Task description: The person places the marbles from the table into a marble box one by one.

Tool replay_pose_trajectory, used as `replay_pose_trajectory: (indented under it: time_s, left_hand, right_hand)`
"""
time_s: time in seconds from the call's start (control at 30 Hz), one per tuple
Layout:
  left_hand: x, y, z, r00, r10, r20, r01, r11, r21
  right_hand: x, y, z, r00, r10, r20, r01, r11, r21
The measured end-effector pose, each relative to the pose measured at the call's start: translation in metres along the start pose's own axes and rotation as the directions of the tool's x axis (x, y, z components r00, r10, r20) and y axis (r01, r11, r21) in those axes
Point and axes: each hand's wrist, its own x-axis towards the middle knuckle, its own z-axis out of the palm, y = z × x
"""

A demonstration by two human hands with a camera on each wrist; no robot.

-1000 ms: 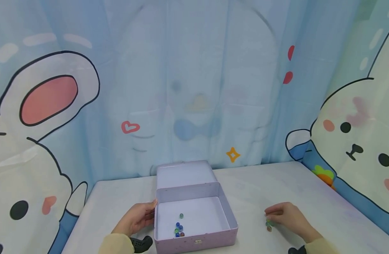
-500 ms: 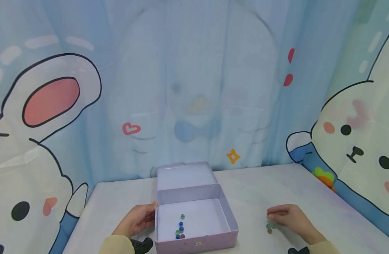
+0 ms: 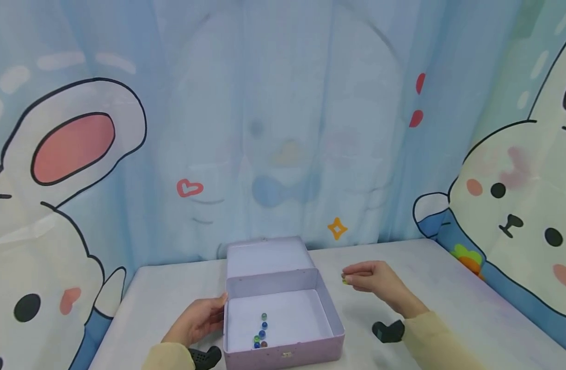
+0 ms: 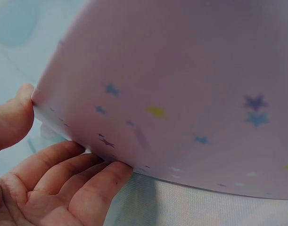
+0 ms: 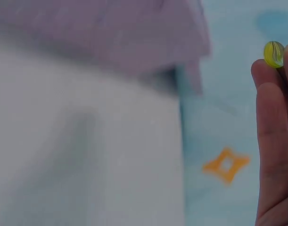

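Observation:
An open lilac box with a small metal clasp stands on the table, its lid tipped back. Several marbles, blue, green and brownish, lie inside it on the left; a blue marble sits below a greenish marble. My left hand holds the box's left side, thumb near the rim and curled fingers at the bottom edge of the star-printed wall. To the right of the box, above the table, my right hand pinches a yellow-green marble at its fingertips. A second small marble may be there too.
The white table runs back to a blue curtain printed with cartoon animals. A dark wrist device sits below the right hand and another dark wrist device below the left.
My right hand has lifted from the small marble cluster on the right and moved left and away, closer to the box. That cluster no longer shows. The left hand stays put.

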Motion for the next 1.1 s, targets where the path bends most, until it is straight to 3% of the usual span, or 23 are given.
replay_pose_trajectory:
  time_s: [0.1,0.23,0.33,0.43,0.57,0.8,1.1]
  left_hand:
    - [0.000,-0.005,0.000,1.000,-0.007,0.002,0.007,1.000,-0.014]
    - [0.002,-0.008,0.001,1.000,-0.012,0.009,0.012,0.999,-0.038]
    - [0.003,-0.007,0.002,1.000,-0.009,0.019,0.009,0.999,-0.040]
    - [0.004,-0.004,0.004,0.999,0.005,0.039,-0.004,0.999,-0.038]
    - [0.005,-0.001,0.006,0.999,0.021,0.046,-0.019,0.999,-0.035]
    - [0.005,-0.001,0.004,0.999,0.020,0.039,-0.020,1.000,-0.021]
    - [0.001,-0.002,-0.003,0.999,0.027,0.039,-0.026,0.999,-0.027]
  right_hand:
    - [0.012,-0.028,0.025,0.990,-0.100,0.102,0.103,0.994,-0.032]
    - [0.023,-0.054,0.055,0.965,-0.155,0.213,0.197,0.962,-0.191]
    - [0.028,-0.066,0.072,0.969,-0.127,0.211,0.194,0.922,-0.334]
    - [0.032,-0.070,0.085,0.982,-0.080,0.170,0.144,0.901,-0.409]
    - [0.037,-0.071,0.098,0.988,-0.051,0.148,0.112,0.890,-0.442]
    - [0.043,-0.073,0.115,0.976,-0.051,0.211,0.149,0.865,-0.480]
    - [0.046,-0.079,0.127,0.974,-0.057,0.219,0.155,0.874,-0.461]
